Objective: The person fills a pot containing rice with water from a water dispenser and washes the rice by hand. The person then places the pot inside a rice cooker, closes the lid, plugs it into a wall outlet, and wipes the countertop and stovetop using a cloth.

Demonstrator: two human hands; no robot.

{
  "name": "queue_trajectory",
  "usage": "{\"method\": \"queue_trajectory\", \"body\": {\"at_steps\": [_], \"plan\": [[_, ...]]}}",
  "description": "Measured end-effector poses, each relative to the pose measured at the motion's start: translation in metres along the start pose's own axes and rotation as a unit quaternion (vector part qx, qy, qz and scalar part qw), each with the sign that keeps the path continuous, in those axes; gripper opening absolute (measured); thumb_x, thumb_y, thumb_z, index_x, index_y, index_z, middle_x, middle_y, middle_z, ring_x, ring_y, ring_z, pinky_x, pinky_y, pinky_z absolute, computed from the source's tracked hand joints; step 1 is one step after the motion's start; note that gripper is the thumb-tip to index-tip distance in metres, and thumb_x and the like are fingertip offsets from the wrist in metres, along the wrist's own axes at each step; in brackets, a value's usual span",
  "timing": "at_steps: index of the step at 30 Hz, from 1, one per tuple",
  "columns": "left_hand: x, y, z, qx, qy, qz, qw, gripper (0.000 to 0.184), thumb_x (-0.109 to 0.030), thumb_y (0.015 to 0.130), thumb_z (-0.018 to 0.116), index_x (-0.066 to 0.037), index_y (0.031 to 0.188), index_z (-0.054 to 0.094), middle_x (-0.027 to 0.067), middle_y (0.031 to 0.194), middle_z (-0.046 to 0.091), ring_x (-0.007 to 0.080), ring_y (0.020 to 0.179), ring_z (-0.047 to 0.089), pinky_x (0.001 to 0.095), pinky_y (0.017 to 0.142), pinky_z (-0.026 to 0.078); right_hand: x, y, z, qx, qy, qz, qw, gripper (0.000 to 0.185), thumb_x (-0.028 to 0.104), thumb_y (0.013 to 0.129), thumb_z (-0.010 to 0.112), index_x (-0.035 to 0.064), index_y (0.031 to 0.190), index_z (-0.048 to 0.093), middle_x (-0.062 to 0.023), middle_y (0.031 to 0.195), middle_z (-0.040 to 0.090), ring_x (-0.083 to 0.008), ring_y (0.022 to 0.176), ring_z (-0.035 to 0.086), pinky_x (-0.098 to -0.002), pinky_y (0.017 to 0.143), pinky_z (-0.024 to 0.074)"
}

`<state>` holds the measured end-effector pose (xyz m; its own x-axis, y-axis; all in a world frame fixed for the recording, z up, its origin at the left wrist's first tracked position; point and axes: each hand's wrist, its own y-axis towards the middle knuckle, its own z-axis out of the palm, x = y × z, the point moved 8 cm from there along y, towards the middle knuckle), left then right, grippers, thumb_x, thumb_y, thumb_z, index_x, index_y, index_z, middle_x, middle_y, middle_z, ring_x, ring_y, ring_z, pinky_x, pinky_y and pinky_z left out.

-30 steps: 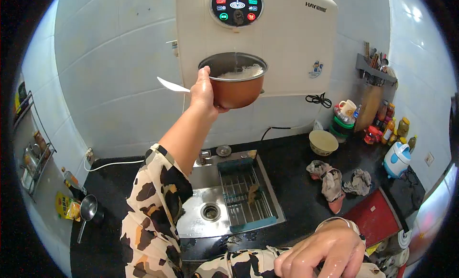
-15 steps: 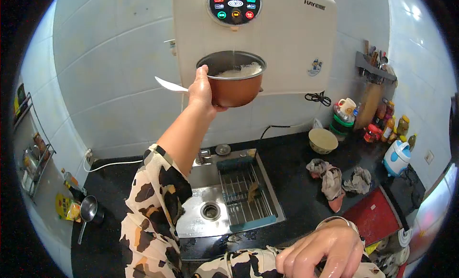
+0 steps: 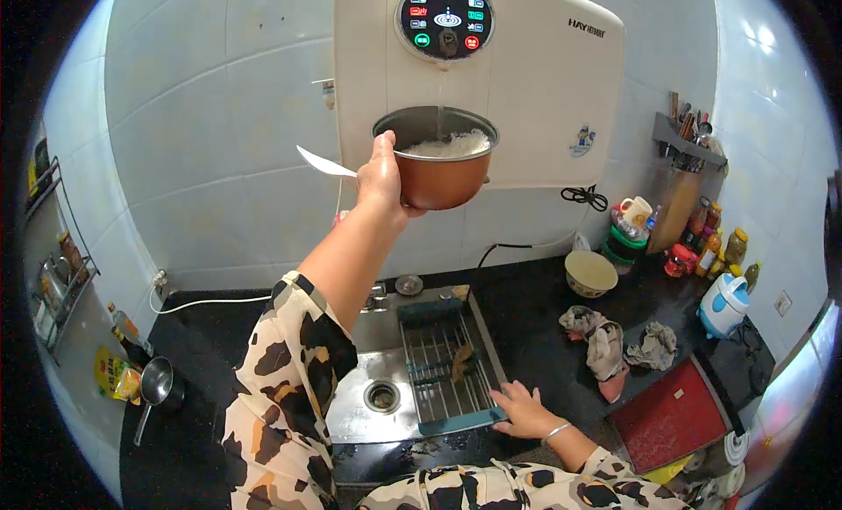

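Observation:
My left hand (image 3: 383,178) grips the left side of a copper-coloured pot (image 3: 443,178), thumb over its rim. White rice (image 3: 452,145) lies in the pot, and a thin stream of water falls in from the dispenser (image 3: 544,89) on the wall. A white utensil (image 3: 324,163) sticks out to the left from behind the same hand. Below, my right hand (image 3: 524,412) rests with spread fingers at the right front edge of the sink (image 3: 351,420), its fingertips by the blue-ended drain rack (image 3: 465,420). Nothing shows in it.
A small saucepan (image 3: 158,383) stands on the left of the black counter. Right of the sink are a bowl (image 3: 591,273), crumpled cloths (image 3: 605,350), a red board (image 3: 671,413), jars and a blue-white appliance (image 3: 724,305). A wire shelf (image 3: 74,256) hangs at left.
My right hand has moved from close in front of me to the sink's edge, and its fingers have spread. The pot sits slightly lower and further right in view, with the dispenser shifted likewise.

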<state>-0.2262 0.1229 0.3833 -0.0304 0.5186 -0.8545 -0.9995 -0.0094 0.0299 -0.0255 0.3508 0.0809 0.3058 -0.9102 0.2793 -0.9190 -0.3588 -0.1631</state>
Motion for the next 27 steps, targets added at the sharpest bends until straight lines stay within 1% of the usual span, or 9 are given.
{"method": "queue_trajectory", "body": {"at_steps": [1, 2, 4, 5, 7, 10, 14, 16, 27], "plan": [[-0.001, -0.001, 0.0, -0.002, 0.001, 0.004, 1.0, 0.069, -0.051, 0.085, 0.05, -0.004, 0.132, 0.036, 0.0167, 0.131, 0.043, 0.0383, 0.11, 0.051, 0.0594, 0.085, 0.042, 0.001, -0.004, 0.0, -0.018, -0.017, -0.015, 1.0, 0.061, 0.037, 0.078, 0.066, 0.0102, 0.129, 0.045, -0.0203, 0.133, 0.04, -0.0416, 0.127, 0.033, -0.0698, 0.092, 0.0292], [-0.001, -0.002, 0.001, -0.002, 0.002, 0.003, 1.0, 0.069, -0.051, 0.085, 0.05, -0.004, 0.132, 0.036, 0.0167, 0.131, 0.043, 0.0383, 0.11, 0.051, 0.0594, 0.085, 0.042, -0.002, -0.004, 0.001, -0.019, -0.016, -0.014, 1.0, 0.061, 0.037, 0.078, 0.066, 0.0102, 0.129, 0.045, -0.0203, 0.133, 0.04, -0.0416, 0.127, 0.033, -0.0698, 0.092, 0.0292], [-0.001, -0.003, 0.0, -0.005, 0.015, -0.002, 1.0, 0.068, -0.051, 0.085, 0.05, -0.004, 0.132, 0.037, 0.016, 0.13, 0.043, 0.0372, 0.11, 0.051, 0.0586, 0.084, 0.043, -0.008, -0.005, 0.019, 0.088, 0.056, 0.001, 0.995, 0.052, 0.032, 0.081, 0.065, 0.0056, 0.123, 0.051, -0.0189, 0.128, 0.047, -0.0378, 0.119, 0.044, -0.0565, 0.094, 0.0362], [-0.001, -0.004, 0.0, -0.006, 0.015, -0.001, 1.0, 0.068, -0.051, 0.085, 0.05, -0.004, 0.132, 0.037, 0.016, 0.13, 0.043, 0.0372, 0.11, 0.051, 0.0586, 0.084, 0.043, -0.006, -0.007, 0.019, 0.088, 0.056, 0.0, 0.995, 0.052, 0.032, 0.081, 0.065, 0.0056, 0.123, 0.051, -0.0189, 0.128, 0.047, -0.0378, 0.119, 0.044, -0.0565, 0.094, 0.0362], [-0.002, -0.006, 0.001, -0.004, 0.006, 0.001, 1.0, 0.066, -0.051, 0.085, 0.049, -0.005, 0.131, 0.038, 0.0151, 0.13, 0.043, 0.0362, 0.111, 0.05, 0.0581, 0.084, 0.044, 0.002, -0.014, 0.01, 0.033, 0.019, -0.004, 0.999, 0.049, 0.032, 0.082, 0.064, 0.004, 0.12, 0.053, -0.0173, 0.123, 0.053, -0.0351, 0.114, 0.05, -0.0499, 0.09, 0.04], [0.0, -0.002, -0.001, -0.008, 0.008, -0.006, 1.0, 0.065, -0.05, 0.085, 0.049, -0.005, 0.13, 0.038, 0.0144, 0.13, 0.043, 0.0353, 0.111, 0.05, 0.0579, 0.084, 0.044, -0.006, -0.013, 0.026, 0.047, 0.056, -0.024, 0.997, 0.05, 0.034, 0.082, 0.063, 0.0031, 0.12, 0.053, -0.0178, 0.123, 0.053, -0.0344, 0.114, 0.05, -0.0494, 0.089, 0.0409], [0.001, -0.001, 0.0, -0.004, 0.003, -0.008, 1.0, 0.064, -0.05, 0.085, 0.05, -0.006, 0.13, 0.039, 0.0138, 0.129, 0.044, 0.0348, 0.11, 0.051, 0.0576, 0.083, 0.044, -0.003, -0.016, 0.026, 0.058, 0.04, -0.032, 0.997, 0.05, 0.035, 0.082, 0.062, 0.0027, 0.119, 0.054, -0.0181, 0.123, 0.053, -0.0347, 0.115, 0.05, -0.0495, 0.088, 0.0416], [-0.002, -0.007, 0.002, -0.005, 0.012, -0.003, 1.0, 0.064, -0.051, 0.085, 0.05, -0.006, 0.129, 0.04, 0.0135, 0.128, 0.045, 0.0347, 0.11, 0.051, 0.0574, 0.082, 0.044, 0.0, -0.018, 0.024, 0.087, 0.037, -0.025, 0.995, 0.05, 0.036, 0.082, 0.061, 0.0024, 0.118, 0.055, -0.0185, 0.124, 0.052, -0.0347, 0.115, 0.049, -0.0498, 0.088, 0.0414], [0.002, 0.0, 0.001, 0.0, 0.001, -0.007, 1.0, 0.063, -0.051, 0.084, 0.051, -0.006, 0.127, 0.04, 0.0129, 0.126, 0.046, 0.0345, 0.109, 0.051, 0.0565, 0.081, 0.044, 0.002, -0.02, 0.024, 0.105, 0.033, -0.028, 0.994, 0.048, 0.034, 0.083, 0.061, 0.0024, 0.119, 0.055, -0.0174, 0.122, 0.054, -0.0342, 0.114, 0.05, -0.0495, 0.087, 0.041]]}}
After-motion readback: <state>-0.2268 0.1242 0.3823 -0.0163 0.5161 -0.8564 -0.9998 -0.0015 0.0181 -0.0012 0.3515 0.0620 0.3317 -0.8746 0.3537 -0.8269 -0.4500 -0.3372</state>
